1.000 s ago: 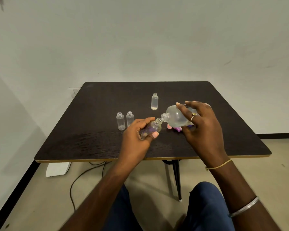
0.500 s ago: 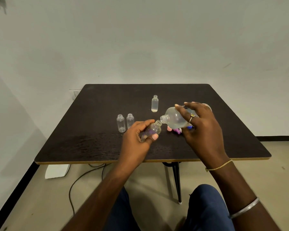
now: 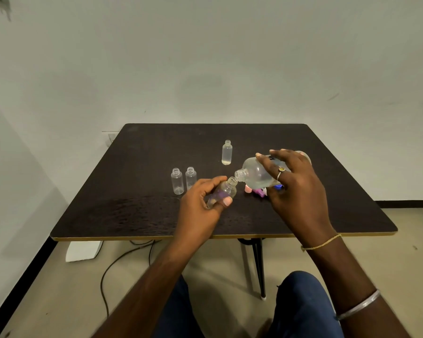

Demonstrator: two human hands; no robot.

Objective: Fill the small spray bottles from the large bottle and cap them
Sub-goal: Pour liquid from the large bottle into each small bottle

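Observation:
My right hand grips the large clear bottle, tipped on its side with its open neck pointing left and down. My left hand holds a small clear bottle tilted up, its mouth touching the large bottle's neck. Two uncapped small bottles stand side by side left of my hands. A third small bottle stands farther back with a little liquid at its bottom. Pink and purple spray caps lie under the large bottle, partly hidden by my right hand.
The dark square table has a light-edged front rim near my knees. A white block and a black cable lie on the floor under its left side. A black table leg stands between my knees.
Both hands have stayed nearly in place. The large bottle's neck has come down to meet the small bottle's mouth.

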